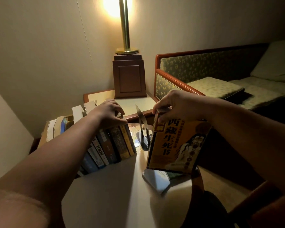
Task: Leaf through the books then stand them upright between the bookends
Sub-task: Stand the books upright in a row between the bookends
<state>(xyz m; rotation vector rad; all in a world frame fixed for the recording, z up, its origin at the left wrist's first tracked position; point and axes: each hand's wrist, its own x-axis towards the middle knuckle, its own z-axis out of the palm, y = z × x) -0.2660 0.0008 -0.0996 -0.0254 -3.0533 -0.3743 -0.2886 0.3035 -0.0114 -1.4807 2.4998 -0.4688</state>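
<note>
Left hand (111, 112) grip pinches book row (115, 142) top; right hand (176, 104) grip holds yellow book (179, 145) upright near bookend (142, 125).

The room was dim and warm. A lamp (124, 25) glared at the top. Edges bent and blurred.

Head-worn wide-angle camera, looking forward and down along both bare forearms (69, 145). The pale glossy tabletop (109, 186) is lying close under the lens; the left hand (108, 112) and right hand (176, 104) are sitting near mid-frame. The lit brass column lamp (125, 35) is standing farther off at the top, the cream walls (39, 46) bowing toward the edges.
</note>
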